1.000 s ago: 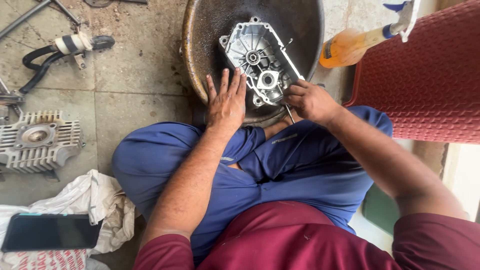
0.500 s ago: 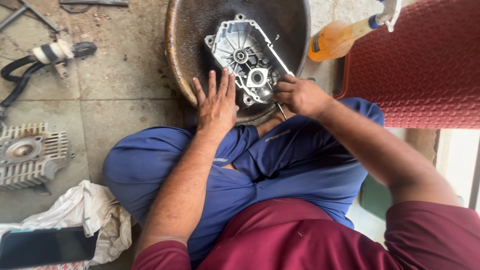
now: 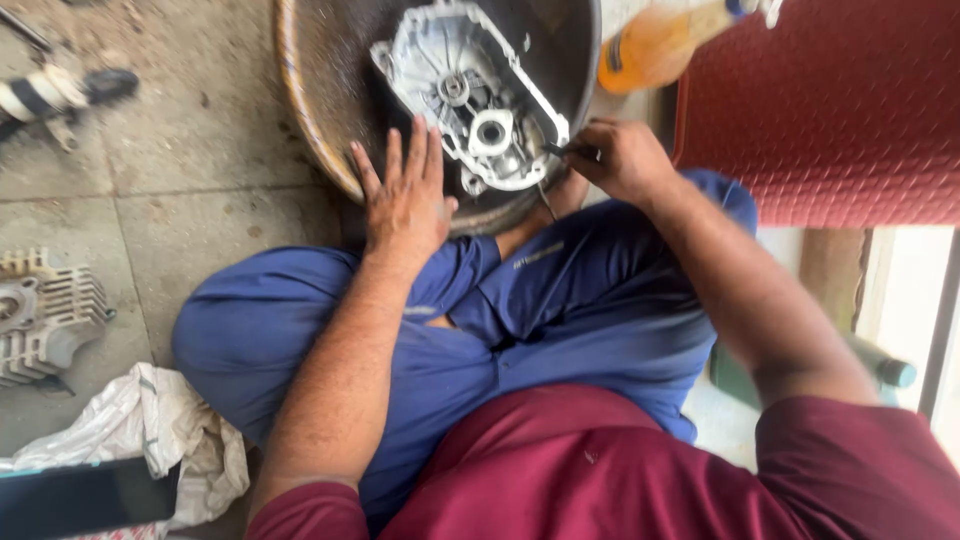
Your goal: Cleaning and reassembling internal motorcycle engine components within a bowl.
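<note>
Engine cover [image 3: 470,100] long axis upper-left to lower-right; left hand [image 3: 405,200] spread flat, right hand [image 3: 625,160] pinching tool [image 3: 562,150].

A finned grey metal engine part [image 3: 42,315] lies on the stone floor [image 3: 180,140]. Just below it sits a crumpled white rag [image 3: 150,435], and a flat black phone [image 3: 75,497] lies beside the rag. Far above the engine part is a black and white power tool [image 3: 55,92]. Well off to its right are an orange bottle [image 3: 660,45] and a red bumpy mat [image 3: 830,110].
</note>
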